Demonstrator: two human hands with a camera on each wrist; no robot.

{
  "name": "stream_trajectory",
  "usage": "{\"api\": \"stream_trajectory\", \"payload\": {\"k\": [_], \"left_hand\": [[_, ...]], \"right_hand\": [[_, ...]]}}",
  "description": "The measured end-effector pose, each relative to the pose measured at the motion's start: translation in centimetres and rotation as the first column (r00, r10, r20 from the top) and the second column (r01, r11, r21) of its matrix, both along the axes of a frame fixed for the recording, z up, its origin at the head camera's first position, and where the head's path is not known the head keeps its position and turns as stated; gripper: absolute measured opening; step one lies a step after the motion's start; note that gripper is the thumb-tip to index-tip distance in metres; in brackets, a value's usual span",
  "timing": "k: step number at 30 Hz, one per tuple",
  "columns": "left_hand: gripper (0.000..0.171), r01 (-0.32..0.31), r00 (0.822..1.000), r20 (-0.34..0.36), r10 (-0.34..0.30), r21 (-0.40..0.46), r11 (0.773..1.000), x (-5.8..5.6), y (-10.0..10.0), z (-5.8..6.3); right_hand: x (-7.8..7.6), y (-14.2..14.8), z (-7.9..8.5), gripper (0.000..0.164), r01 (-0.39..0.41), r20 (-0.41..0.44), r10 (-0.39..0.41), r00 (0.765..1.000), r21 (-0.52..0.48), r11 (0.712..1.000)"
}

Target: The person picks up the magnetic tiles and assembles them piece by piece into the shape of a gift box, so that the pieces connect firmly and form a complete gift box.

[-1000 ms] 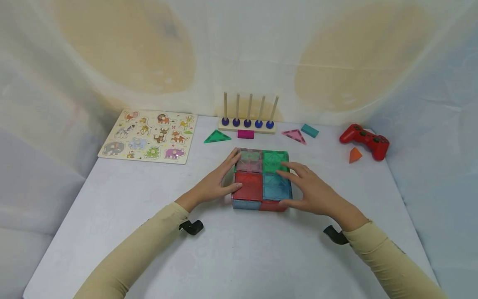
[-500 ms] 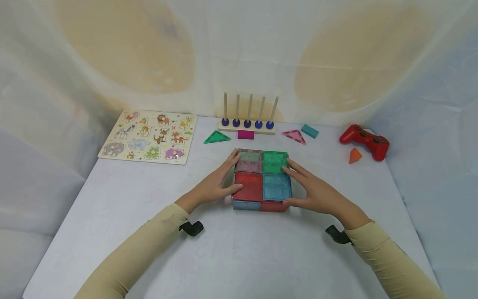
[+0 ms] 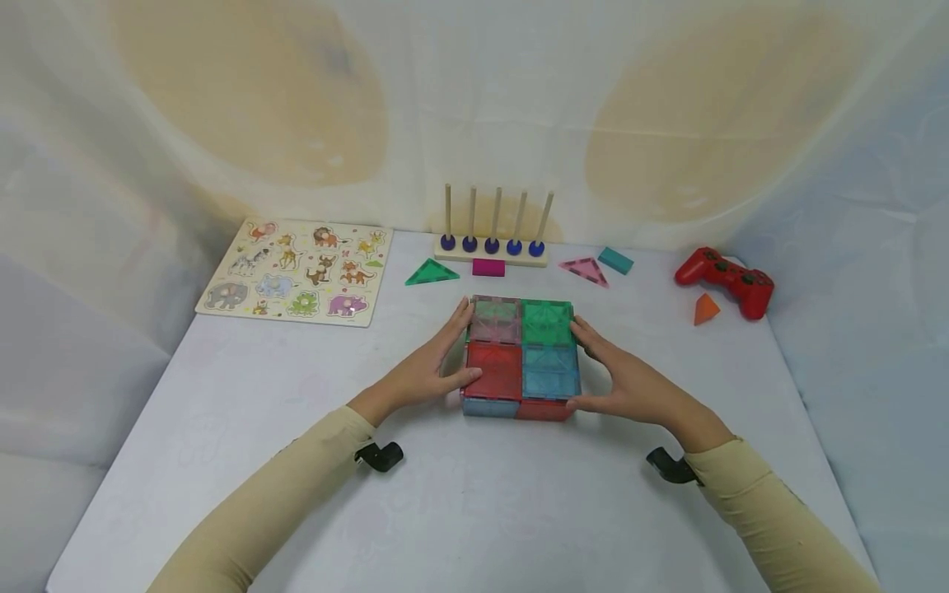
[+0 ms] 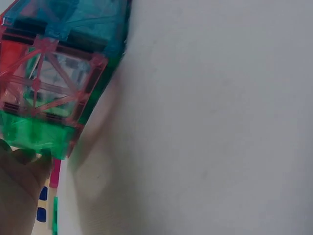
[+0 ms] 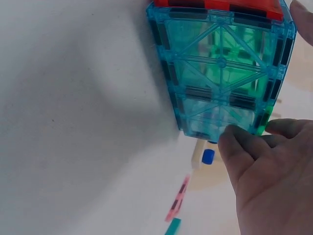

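Note:
A low box of translucent magnetic tiles [image 3: 521, 354] sits on the white table between my hands. Pink, green, red and blue squares form its top; blue and red show along the front. My left hand [image 3: 423, 366] holds its left side, thumb over the edge of the red tile [image 3: 493, 371] and fingers toward the far corner. On the other side my right hand [image 3: 630, 379] holds it, thumb at the near corner and fingertips by the green tile [image 3: 547, 321]. In the right wrist view bent fingertips touch the far end of the blue tile wall [image 5: 220, 73].
Behind the box stands a wooden peg stand [image 3: 491, 252] with blue beads. Near it lie a green triangle [image 3: 432, 273], a magenta block [image 3: 488, 268], a pink triangle [image 3: 586, 270] and a teal block [image 3: 615, 260]. An animal puzzle board [image 3: 296, 272] lies left; a red game controller [image 3: 725, 282] and orange piece [image 3: 706, 309] lie right.
My right hand has moved from over the top of the box outward to its right side, its fingers coming off the green and blue tiles. The left hand and the box stay nearly still.

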State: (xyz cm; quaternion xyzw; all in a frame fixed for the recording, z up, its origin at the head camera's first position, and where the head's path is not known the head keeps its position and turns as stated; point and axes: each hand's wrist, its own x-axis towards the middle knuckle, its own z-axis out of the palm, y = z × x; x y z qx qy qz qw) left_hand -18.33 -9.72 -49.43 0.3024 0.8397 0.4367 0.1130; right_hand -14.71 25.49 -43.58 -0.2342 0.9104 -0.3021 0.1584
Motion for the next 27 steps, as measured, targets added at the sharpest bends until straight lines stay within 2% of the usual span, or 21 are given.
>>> {"api": "stream_trajectory", "payload": {"k": [5, 14, 22, 27], "left_hand": [[0.100, 0.000, 0.997, 0.080, -0.004, 0.046, 0.999, 0.3, 0.1, -0.2], [0.095, 0.007, 0.995, 0.094, -0.018, 0.112, 0.994, -0.2, -0.5, -0.5], [0.089, -0.064, 0.992, 0.114, 0.044, 0.172, 0.983, -0.9, -1.7, -0.7], [0.088, -0.090, 0.988, 0.138, 0.064, 0.195, 0.977, -1.0, -2.1, -0.8]], "right_hand": [[0.1, 0.2, -0.3, 0.121, -0.012, 0.010, 0.013, 1.000, -0.055, 0.998], [-0.4, -0.4, -0.9, 0.120, -0.018, 0.011, 0.020, 1.000, -0.090, 0.996], [-1.9, -2.4, -1.2, 0.119, -0.019, 0.012, 0.020, 1.000, -0.095, 0.995], [-2.4, -2.9, -1.2, 0.119, -0.019, 0.016, 0.020, 1.000, -0.095, 0.995]]}}
